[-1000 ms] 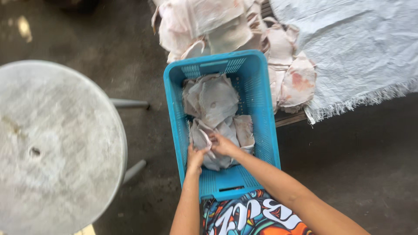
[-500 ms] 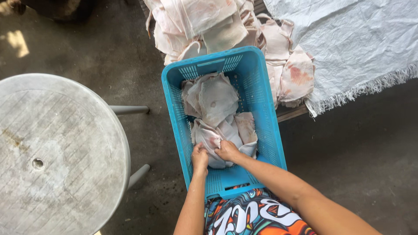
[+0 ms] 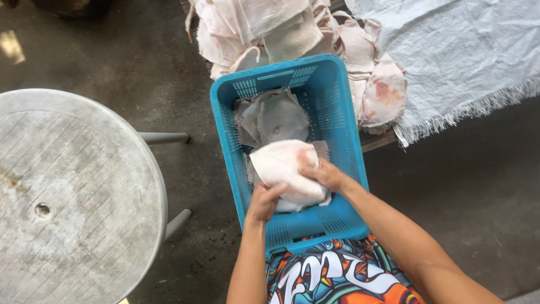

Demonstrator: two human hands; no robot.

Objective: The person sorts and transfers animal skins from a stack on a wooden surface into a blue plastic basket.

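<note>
While gripped: pale sheet (image 3: 279, 164) between both hands' grip

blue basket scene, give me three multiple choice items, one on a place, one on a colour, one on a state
1. Where does the round table stand relative to the basket?
A. on its left side in the view
B. inside it
C. on top of it

2. What colour is the basket?
A. red
B. blue
C. black

3. How is the pale piece held?
A. by no hand
B. by one hand only
C. by the left hand and right hand together

Answers: 1 A, the table fills the view's left part. 2 B, its walls are blue. 3 C, fingers of both hands grip it over the basket.
</note>
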